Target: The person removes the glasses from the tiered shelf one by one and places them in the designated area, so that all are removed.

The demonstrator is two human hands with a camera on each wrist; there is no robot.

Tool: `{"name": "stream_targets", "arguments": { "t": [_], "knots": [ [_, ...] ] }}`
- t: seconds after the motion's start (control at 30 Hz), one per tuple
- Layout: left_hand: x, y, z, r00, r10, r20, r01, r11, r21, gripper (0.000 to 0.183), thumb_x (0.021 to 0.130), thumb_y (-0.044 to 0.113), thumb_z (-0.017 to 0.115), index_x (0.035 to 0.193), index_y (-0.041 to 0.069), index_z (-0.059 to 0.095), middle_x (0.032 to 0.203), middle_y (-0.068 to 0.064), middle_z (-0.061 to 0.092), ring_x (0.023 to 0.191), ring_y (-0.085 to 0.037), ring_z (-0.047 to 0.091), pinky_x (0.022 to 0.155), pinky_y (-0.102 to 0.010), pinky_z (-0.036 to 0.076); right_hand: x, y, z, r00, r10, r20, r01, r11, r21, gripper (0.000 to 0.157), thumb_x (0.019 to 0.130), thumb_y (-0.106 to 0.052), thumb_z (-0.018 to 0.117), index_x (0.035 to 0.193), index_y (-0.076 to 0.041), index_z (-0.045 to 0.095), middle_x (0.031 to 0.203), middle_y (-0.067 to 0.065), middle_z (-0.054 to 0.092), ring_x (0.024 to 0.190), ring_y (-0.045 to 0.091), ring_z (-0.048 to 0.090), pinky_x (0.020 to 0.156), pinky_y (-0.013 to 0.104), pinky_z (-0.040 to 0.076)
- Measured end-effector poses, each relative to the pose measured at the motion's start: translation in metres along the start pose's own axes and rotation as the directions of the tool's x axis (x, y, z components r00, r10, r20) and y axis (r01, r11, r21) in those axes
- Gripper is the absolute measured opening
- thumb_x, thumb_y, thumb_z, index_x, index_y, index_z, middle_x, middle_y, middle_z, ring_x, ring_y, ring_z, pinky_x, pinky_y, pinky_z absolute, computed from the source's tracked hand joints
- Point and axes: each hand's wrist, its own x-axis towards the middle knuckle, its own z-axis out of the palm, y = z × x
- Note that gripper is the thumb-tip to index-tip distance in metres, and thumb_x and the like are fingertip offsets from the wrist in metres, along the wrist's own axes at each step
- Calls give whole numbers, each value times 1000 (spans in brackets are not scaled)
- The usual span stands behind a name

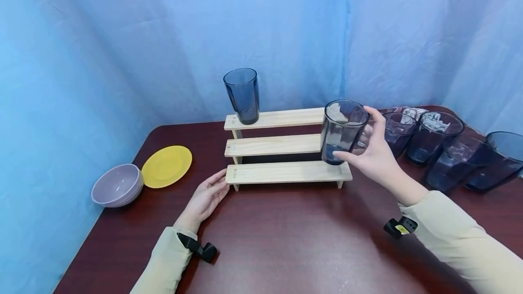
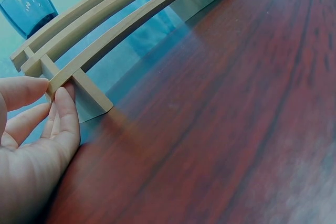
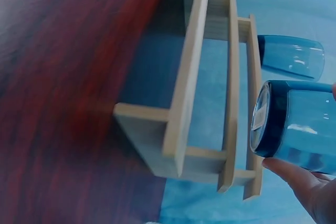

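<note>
My right hand (image 1: 373,153) grips a dark blue-grey glass tumbler (image 1: 343,133), upright above the right part of a three-step wooden rack (image 1: 286,172). In the right wrist view the held tumbler (image 3: 304,124) hangs off the rack's steps, its base showing, with the thumb near the base. At the rack's left end my left hand (image 1: 208,196) pinches the lowest step; the left wrist view has the thumb on that step's end (image 2: 63,80) and fingers below. Another tumbler (image 1: 244,96) stands upright on the left of the top step.
Several more dark tumblers (image 1: 435,135) are grouped at the table's right, some leaning, some with crumpled paper showing at them. A yellow plate (image 1: 167,167) and a lilac bowl (image 1: 118,186) sit at the left. Blue cloth (image 1: 286,35) hangs behind the dark red table (image 1: 278,239).
</note>
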Motion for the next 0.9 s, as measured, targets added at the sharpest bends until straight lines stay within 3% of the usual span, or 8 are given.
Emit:
{"name": "stream_targets", "arguments": {
  "t": [0.2,0.43,0.7,0.77,0.9],
  "knots": [
    [-1,1,1,1000,0,-7,0,1000,-8,54,97,-7,38,149,1,23,135,-8,41,97,-2,58,86,-17,47,-11,10,-13,999,35,27,-34,998,-57,111,72,5,77,146,-20,-2,118,24,51,86,-12,54,64,14,52],
    [0,2,3,1000,1,-2,-1,1000,-11,55,97,-7,37,149,0,23,127,-4,47,95,-2,59,85,-16,48,-23,19,-27,997,64,33,-62,997,-56,109,73,10,74,145,-17,-4,122,27,44,88,-12,52,63,15,53],
    [-1,-2,4,1000,-9,6,9,1000,-7,55,97,-7,38,149,0,22,131,-5,45,96,-2,58,87,-16,47,-35,30,-43,996,75,45,-69,988,-135,110,73,9,74,145,-17,-5,117,28,46,85,-14,50,60,13,51],
    [-1,-2,4,1000,-8,5,8,1000,-5,55,97,-7,38,149,0,23,129,-4,46,96,-2,58,86,-16,47,-39,34,-47,995,83,52,-75,986,-151,109,73,9,74,144,-15,-5,113,28,47,83,-10,52,59,14,51],
    [0,-1,4,1000,-1,7,1,1000,-6,55,96,-7,38,149,0,23,127,-4,47,96,-2,58,86,-16,47,-45,41,-55,989,137,61,-121,968,-222,108,74,3,76,144,-11,-6,112,35,45,93,28,60,59,9,44]
  ]
}}
